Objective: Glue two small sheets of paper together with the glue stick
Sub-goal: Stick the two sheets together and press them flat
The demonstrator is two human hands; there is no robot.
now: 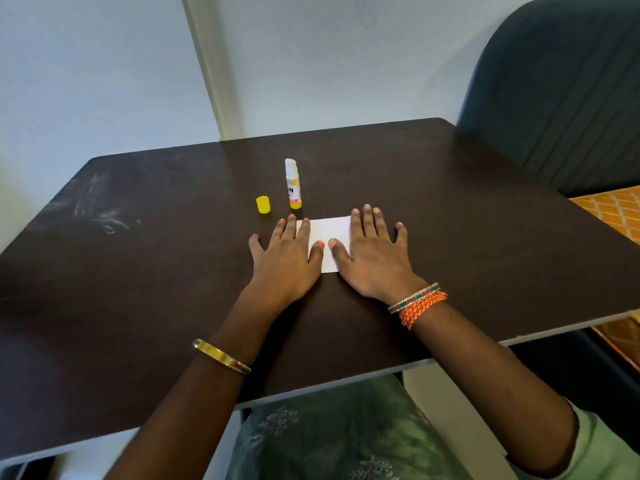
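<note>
A small white paper (327, 233) lies flat in the middle of the dark table (467, 209). Whether it is one sheet or two stacked I cannot tell. My left hand (285, 258) rests palm down on its left edge with fingers spread. My right hand (374, 251) lies flat across its right edge. Both thumbs nearly meet over the sheet. Just behind the paper the glue stick (293, 184) stands upright, uncapped, its white glue tip showing. Its yellow cap (263, 205) stands on the table to the left of the stick.
A dark padded chair back (561, 91) stands at the table's far right corner. An orange patterned cloth (613, 213) shows beyond the right edge. Pale walls rise behind the table. Chalky smudges (104, 209) mark the tabletop at the left.
</note>
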